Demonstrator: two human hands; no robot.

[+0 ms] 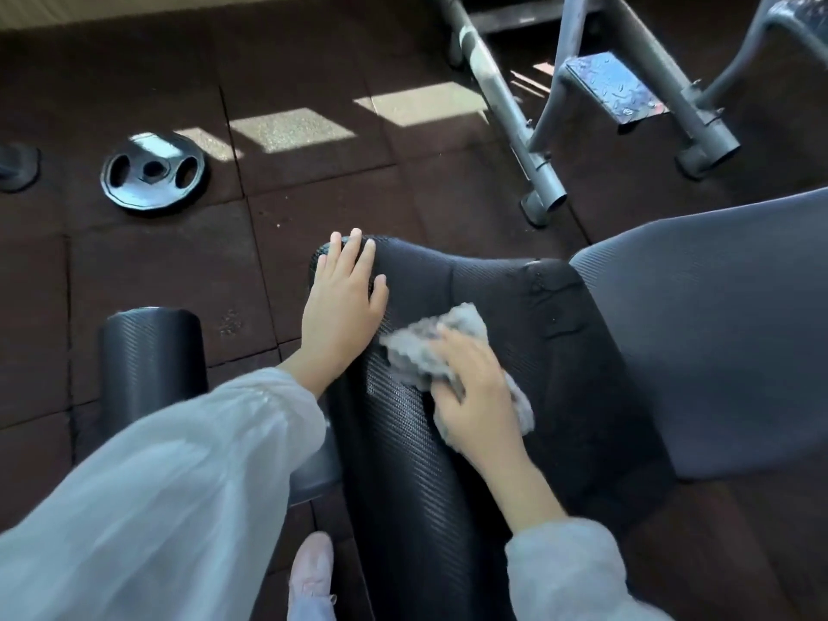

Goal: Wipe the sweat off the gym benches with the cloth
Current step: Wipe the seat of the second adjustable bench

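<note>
Gym: weight plate (153,173), padded bench (448,441)

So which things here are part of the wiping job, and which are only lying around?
Part of the job:
cloth, under the right hand
black seat pad, being wiped
left hand, resting flat on the pad's far end
grey back pad, next to the seat

Only lying around:
weight plate on the floor
foam roller
metal frame
</note>
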